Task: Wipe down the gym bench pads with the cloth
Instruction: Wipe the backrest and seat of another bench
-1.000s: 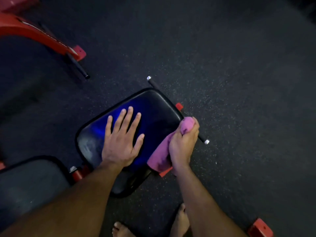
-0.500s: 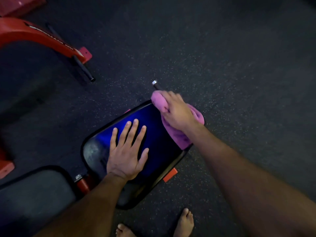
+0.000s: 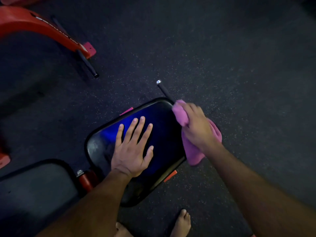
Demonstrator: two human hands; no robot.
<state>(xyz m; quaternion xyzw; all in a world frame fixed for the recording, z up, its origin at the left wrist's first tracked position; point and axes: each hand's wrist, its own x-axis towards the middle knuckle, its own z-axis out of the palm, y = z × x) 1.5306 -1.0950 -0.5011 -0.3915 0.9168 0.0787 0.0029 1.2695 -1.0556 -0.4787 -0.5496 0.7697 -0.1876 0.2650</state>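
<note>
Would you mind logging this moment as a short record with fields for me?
Setting: gym floor, dim light
Seat pad: black, glossy
Left hand: flat on the seat pad, fingers spread
Right hand: grips the pink cloth at the pad's right edge
Back pad: lower left, untouched
Red frame: upper left

R hand grips cloth at pad edge, L hand flat.
</note>
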